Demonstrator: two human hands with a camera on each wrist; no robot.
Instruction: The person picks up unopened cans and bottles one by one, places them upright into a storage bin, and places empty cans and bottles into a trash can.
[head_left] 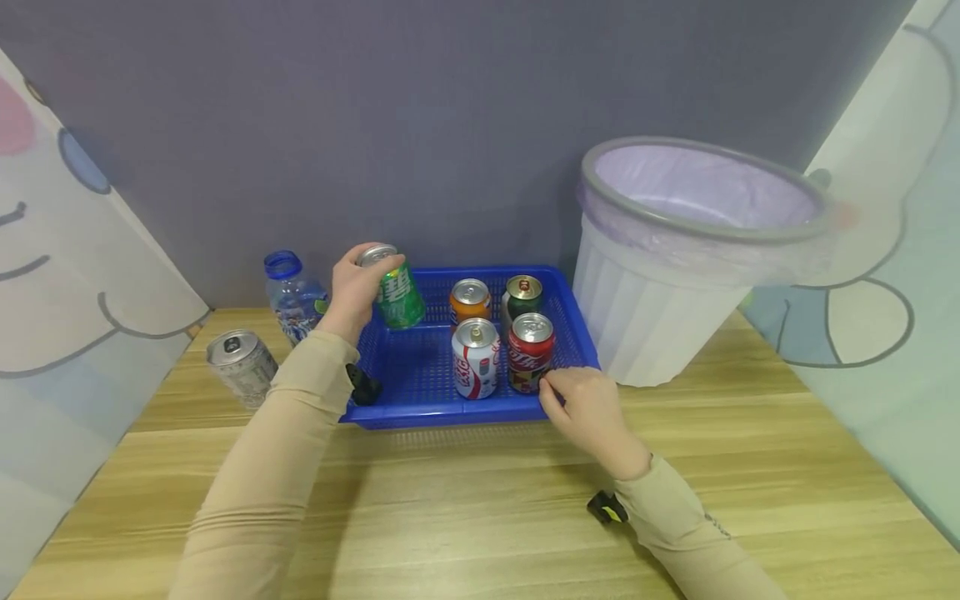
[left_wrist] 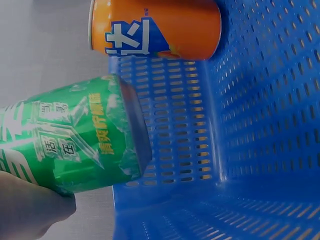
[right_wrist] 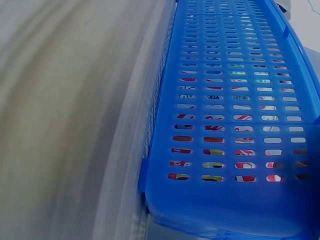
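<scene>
Left hand [head_left: 358, 283]: fingers and thumb closed around the upper part of a green can [head_left: 400, 298], held tilted over the back left part of the blue basket [head_left: 412, 411]. Right hand [head_left: 594, 414]: fingers curled, holding the basket rim at its front right corner, near the red can [head_left: 529, 354]. Also upright in basket: orange can [head_left: 470, 302], white can [head_left: 476, 367], dark green can [head_left: 527, 305]. Left of basket: bottle [head_left: 295, 304], grey can [head_left: 243, 367]. Right: lined bin [head_left: 645, 292].
</scene>
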